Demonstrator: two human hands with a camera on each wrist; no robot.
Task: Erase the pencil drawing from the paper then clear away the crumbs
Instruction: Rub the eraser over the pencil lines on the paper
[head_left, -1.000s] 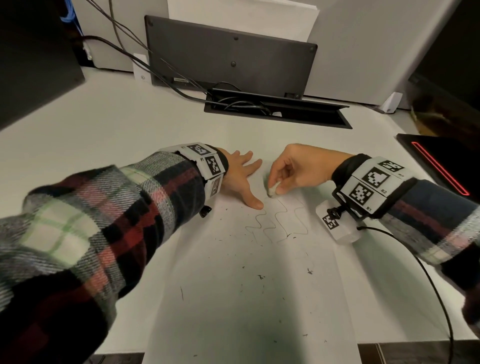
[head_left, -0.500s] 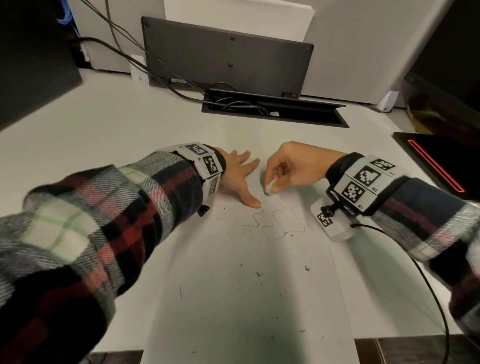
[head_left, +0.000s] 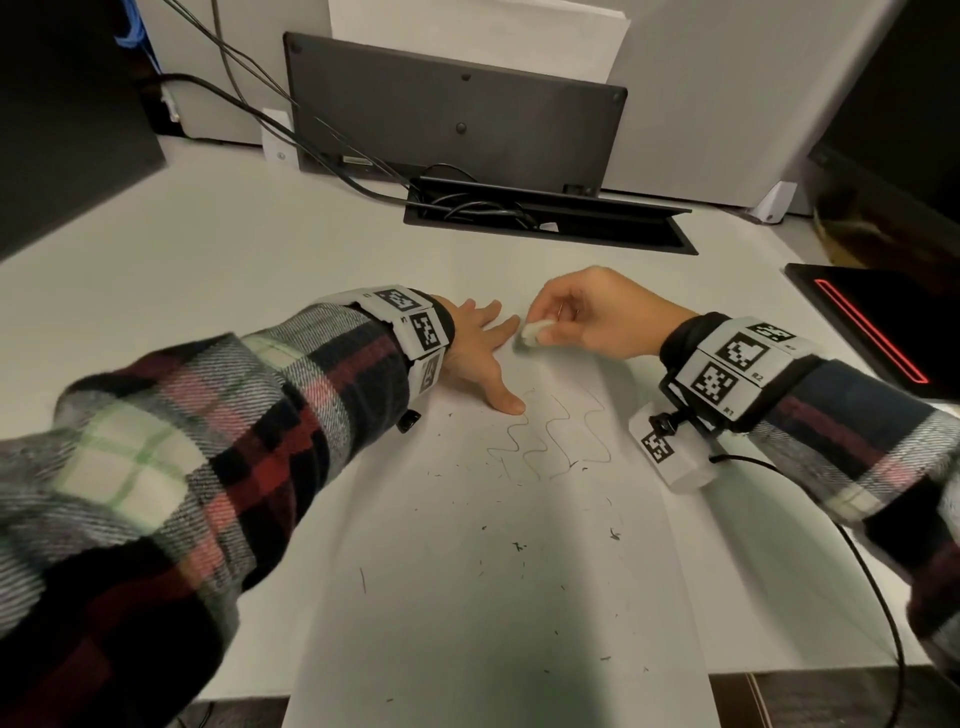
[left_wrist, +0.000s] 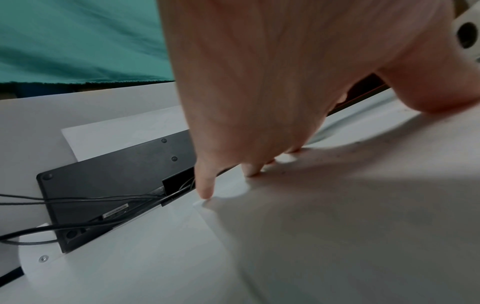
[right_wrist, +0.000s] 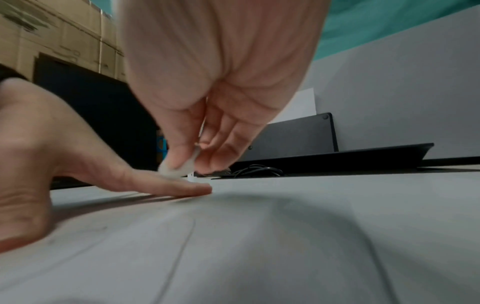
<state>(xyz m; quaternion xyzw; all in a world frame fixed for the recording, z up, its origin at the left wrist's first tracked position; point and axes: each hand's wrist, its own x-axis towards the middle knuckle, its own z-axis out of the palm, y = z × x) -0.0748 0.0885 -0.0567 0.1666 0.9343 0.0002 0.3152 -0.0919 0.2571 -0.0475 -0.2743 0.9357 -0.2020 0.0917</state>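
Two hands on paper (head_left: 498, 597). Left hand (head_left: 480, 345) flat, fingers spread, pinning sheet's far-left part. Right hand (head_left: 592, 314) pinches white eraser (head_left: 535, 331), beside left fingertips. Wavy pencil drawing (head_left: 550, 436) lies nearer body, between wrists; eraser must travel back toward person.
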